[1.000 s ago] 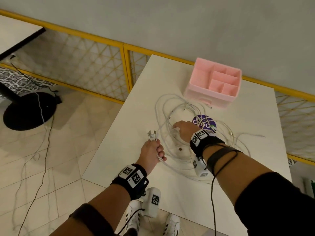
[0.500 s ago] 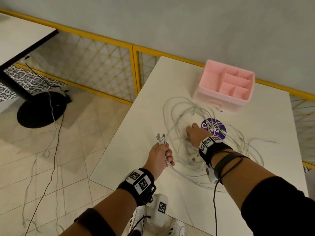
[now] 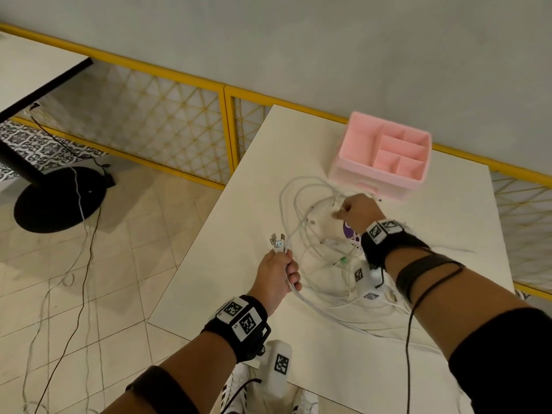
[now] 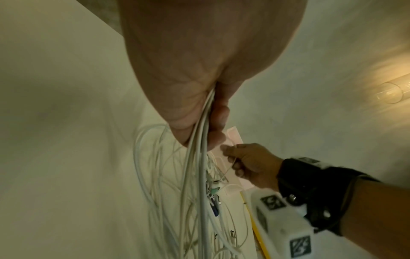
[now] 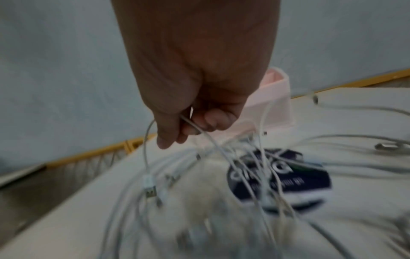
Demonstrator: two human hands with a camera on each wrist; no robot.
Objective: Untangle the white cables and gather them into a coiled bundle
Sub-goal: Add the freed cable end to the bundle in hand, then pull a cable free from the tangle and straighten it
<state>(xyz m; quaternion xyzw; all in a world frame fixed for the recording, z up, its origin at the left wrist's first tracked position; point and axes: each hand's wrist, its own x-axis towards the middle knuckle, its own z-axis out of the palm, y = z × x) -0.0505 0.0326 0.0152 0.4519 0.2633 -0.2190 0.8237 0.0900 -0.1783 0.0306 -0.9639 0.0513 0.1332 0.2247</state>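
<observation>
Over table, left hand fisted (plugs up), right hand pinching white cables

Your left hand grips cable ends left of the cable tangle on the table; your right hand pinches a strand, the organizer just beyond its fingers.

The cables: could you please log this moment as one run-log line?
left hand: grips cable ends, plugs up | right hand: pinches one cable near pink box | cables: tangled on table
</observation>
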